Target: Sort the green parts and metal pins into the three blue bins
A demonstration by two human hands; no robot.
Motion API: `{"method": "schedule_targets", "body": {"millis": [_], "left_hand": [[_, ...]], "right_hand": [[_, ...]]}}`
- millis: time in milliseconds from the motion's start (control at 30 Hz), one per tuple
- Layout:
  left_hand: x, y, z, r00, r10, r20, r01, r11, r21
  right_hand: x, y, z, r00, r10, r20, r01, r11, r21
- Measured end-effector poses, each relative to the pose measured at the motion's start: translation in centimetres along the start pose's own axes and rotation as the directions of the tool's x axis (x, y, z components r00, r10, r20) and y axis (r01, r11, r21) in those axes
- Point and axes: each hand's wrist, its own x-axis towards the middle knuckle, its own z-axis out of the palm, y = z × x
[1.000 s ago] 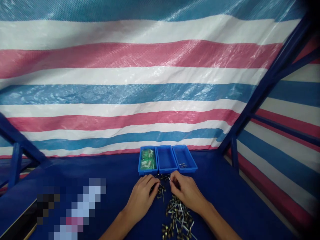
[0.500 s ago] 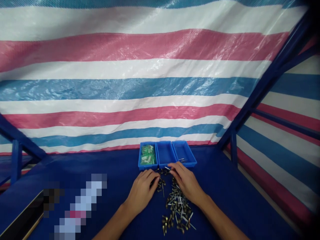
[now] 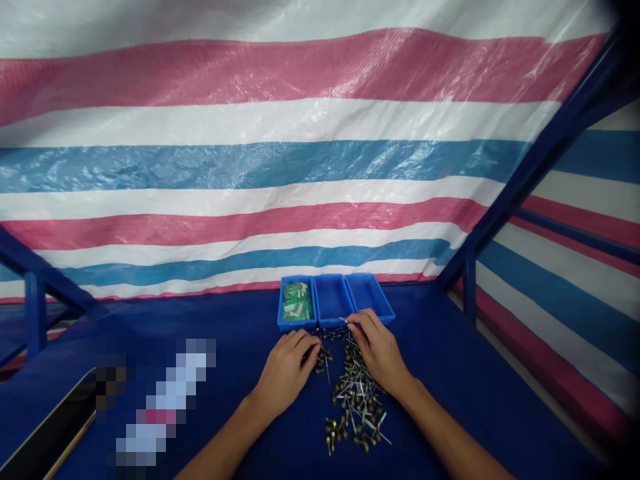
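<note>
Two bare hands work apart from each other over small metal pieces, just in front of three blue bins.

The right hand (image 3: 379, 351) pinches a thin metal piece (image 3: 343, 320) near the front edge of the middle bin (image 3: 333, 299); the left hand (image 3: 289, 369) has thumb and forefinger close together beside a few pieces, its grip unclear. A pile of pins (image 3: 357, 390) with brassy heads lies below and partly beside the right hand. The left bin (image 3: 297, 327) holds green-tinted packets (image 3: 296, 310); the right bin (image 3: 371, 299) stands beyond the right hand, all on a dark blue surface (image 3: 210, 387).
</note>
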Motion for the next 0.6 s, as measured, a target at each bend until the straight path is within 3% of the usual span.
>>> {"method": "schedule_targets", "body": {"millis": [600], "left_hand": [[-0.02,-0.07,0.05,1.000,-0.004,0.000,0.004,1.000,0.008]], "right_hand": [[-0.17,0.42,0.10,0.998,0.013,-0.067,-0.014,1.000,-0.018]]}}
